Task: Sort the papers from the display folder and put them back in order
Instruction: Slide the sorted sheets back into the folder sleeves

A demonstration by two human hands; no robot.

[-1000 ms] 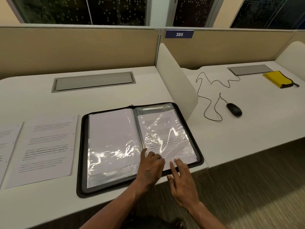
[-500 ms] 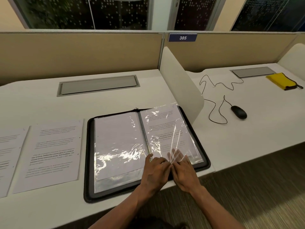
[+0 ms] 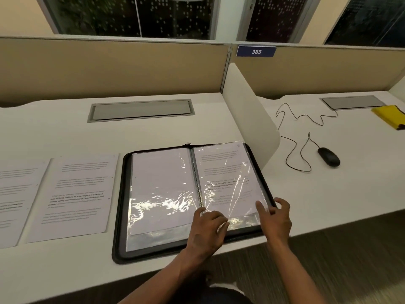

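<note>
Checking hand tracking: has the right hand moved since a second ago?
Yes. The right hand has shifted rightward along the folder's near edge to its near right corner, away from the left hand by the spine.

Warm, even indoor light fills the frame. Strong white glare streaks the plastic sleeves of the display folder, heaviest across the lower middle of the frame. The windows along the top are dark. Soft shadows lie under the counter edge at the bottom. Printed text is soft and unreadable, and straight edges bow toward the frame's corners.
</note>
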